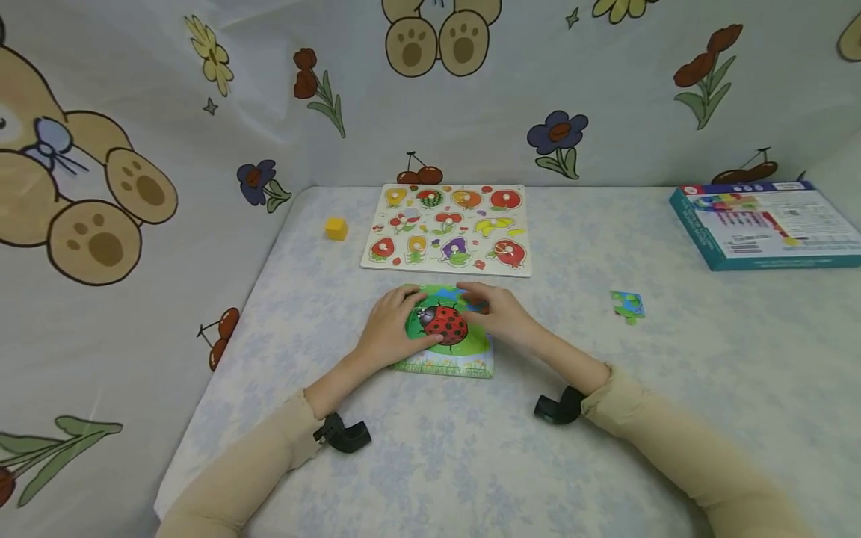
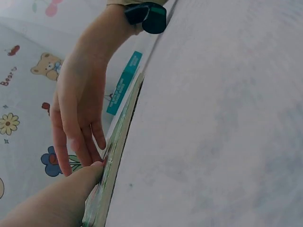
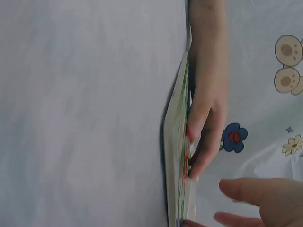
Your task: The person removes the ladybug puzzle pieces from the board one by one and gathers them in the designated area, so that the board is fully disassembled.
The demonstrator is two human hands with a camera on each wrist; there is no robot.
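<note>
A ladybug jigsaw puzzle [image 1: 464,365] lies flat on the table in front of the person, its thin edge [image 2: 118,156] showing in the left wrist view. My left hand [image 1: 393,329] rests over its left side, the thumb reaching onto the ladybug and the fingers toward the top edge. Over the upper right part arches my right hand [image 1: 504,317], fingertips at the top and thumb apart from the index finger. Part of the upper right picture is hidden beneath it. A loose blue and green puzzle piece [image 1: 628,305] lies on the table to the right.
Behind the puzzle lies a white fruit peg board [image 1: 444,265] with fruit shapes in it. A yellow block [image 1: 336,229] sits to its left. At the back right is a teal-edged box [image 1: 787,224]. A patterned cloth [image 1: 471,134] hangs behind the table.
</note>
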